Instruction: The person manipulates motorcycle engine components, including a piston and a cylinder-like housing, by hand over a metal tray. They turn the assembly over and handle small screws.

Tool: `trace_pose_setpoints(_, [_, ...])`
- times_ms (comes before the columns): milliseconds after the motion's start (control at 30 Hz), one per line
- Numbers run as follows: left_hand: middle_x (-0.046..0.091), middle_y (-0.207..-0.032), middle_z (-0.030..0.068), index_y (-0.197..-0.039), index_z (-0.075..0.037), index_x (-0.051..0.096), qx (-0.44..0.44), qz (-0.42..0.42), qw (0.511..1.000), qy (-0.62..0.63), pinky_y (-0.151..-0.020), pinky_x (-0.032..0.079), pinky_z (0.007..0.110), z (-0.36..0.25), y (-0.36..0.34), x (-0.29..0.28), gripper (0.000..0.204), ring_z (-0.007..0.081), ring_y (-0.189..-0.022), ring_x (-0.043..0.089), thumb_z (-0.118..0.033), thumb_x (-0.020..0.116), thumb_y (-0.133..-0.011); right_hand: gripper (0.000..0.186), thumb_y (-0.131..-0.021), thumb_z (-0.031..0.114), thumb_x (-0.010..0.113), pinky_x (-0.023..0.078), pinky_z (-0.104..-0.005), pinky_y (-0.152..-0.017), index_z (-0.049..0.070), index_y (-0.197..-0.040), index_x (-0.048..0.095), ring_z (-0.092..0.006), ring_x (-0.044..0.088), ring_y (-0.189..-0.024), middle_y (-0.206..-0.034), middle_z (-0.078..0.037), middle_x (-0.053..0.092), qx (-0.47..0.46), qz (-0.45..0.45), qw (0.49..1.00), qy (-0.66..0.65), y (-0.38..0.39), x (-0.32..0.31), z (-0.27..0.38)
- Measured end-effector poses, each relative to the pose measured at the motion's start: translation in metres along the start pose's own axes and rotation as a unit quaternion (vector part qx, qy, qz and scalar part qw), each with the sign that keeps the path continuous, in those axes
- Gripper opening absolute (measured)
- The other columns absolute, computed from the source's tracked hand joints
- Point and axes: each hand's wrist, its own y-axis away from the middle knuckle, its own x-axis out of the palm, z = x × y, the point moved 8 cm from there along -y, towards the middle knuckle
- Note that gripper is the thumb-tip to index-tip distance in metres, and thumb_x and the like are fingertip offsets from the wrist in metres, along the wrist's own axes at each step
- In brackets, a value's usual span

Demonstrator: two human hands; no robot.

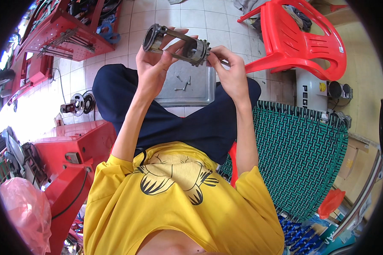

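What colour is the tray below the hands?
The tray is silver-grey, seen best in the head view.

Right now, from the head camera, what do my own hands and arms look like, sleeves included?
Your left hand and right hand are ungloved, with no watch or bracelet in view. Both forearms are bare. Above them are loose, short yellow sleeves with no print that I can see; the matching yellow shirt has a black-outlined drawing in front.
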Motion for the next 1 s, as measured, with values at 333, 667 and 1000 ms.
trace_pose_setpoints(333, [0.056,-0.137,0.0272,-0.139,0.002,0.046,0.028,0.041,0.999,-0.008,-0.101,0.052,0.057,-0.003,0.000,0.007,0.059,0.0468,-0.126,0.057,-0.019,0.074,-0.092,0.012,-0.091,0.009,0.071,0.050,-0.0280,-0.079,0.000,-0.100,0.071,-0.0154,0.067,-0.087,-0.092,-0.008,0.072,0.009,-0.017,1.000,-0.015,0.004,-0.004,-0.007])
trace_pose_setpoints(667, [0.053,-0.140,0.0261,-0.142,0.004,0.041,0.032,0.045,0.997,-0.061,-0.103,0.051,0.057,-0.007,0.001,0.008,0.071,0.0487,-0.127,0.055,-0.033,0.074,-0.091,0.011,-0.093,0.006,0.070,0.050,-0.0290,-0.084,0.000,-0.101,0.071,-0.0151,0.066,-0.090,-0.096,-0.008,0.071,0.008,0.026,1.000,0.013,0.004,0.001,-0.012])
trace_pose_setpoints(1000, [0.055,-0.137,0.0257,-0.138,0.001,0.046,0.029,0.052,0.998,0.000,-0.108,0.047,0.055,-0.007,0.003,0.006,0.061,0.0457,-0.127,0.056,-0.015,0.077,-0.089,0.010,-0.094,0.006,0.068,0.050,-0.0285,-0.086,-0.002,-0.100,0.070,-0.0134,0.065,-0.092,-0.094,-0.008,0.071,0.038,0.005,0.998,-0.051,0.003,0.003,-0.023])
